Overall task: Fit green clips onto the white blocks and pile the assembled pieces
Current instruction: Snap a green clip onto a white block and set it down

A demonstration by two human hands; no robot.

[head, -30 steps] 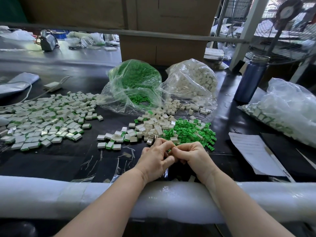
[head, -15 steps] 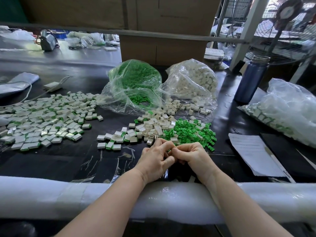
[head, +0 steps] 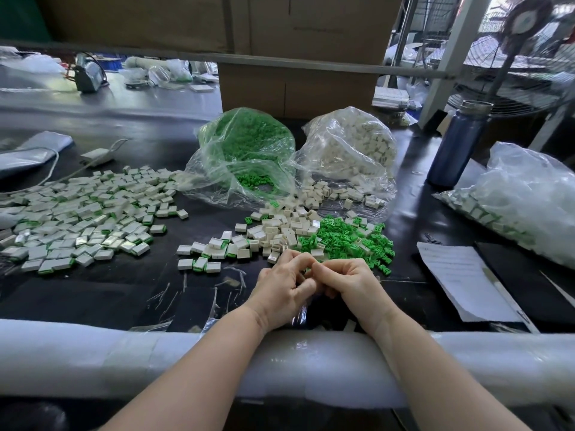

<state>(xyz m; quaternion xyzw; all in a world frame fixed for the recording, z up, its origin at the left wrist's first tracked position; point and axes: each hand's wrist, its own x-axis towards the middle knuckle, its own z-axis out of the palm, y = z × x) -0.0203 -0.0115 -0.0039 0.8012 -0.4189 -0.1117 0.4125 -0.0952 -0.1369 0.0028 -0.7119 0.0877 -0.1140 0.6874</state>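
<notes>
My left hand [head: 284, 290] and my right hand [head: 351, 283] meet fingertip to fingertip just in front of me, fingers curled round a small piece that they hide almost fully. Behind them lie loose white blocks [head: 273, 230] and a heap of green clips [head: 345, 241]. A few assembled pieces [head: 207, 259] sit left of the hands. The big spread of assembled pieces [head: 84, 219] covers the left of the black table [head: 93, 293].
An open bag of green clips [head: 245, 150] and a bag of white blocks [head: 351, 147] stand behind the heaps. A blue bottle [head: 457, 147], a bag of finished pieces [head: 525, 200] and a paper sheet [head: 460, 281] are at right. A white padded edge [head: 93, 362] runs under my forearms.
Both hands stay pressed together at the same spot; the fingers have shifted only slightly around the hidden piece.
</notes>
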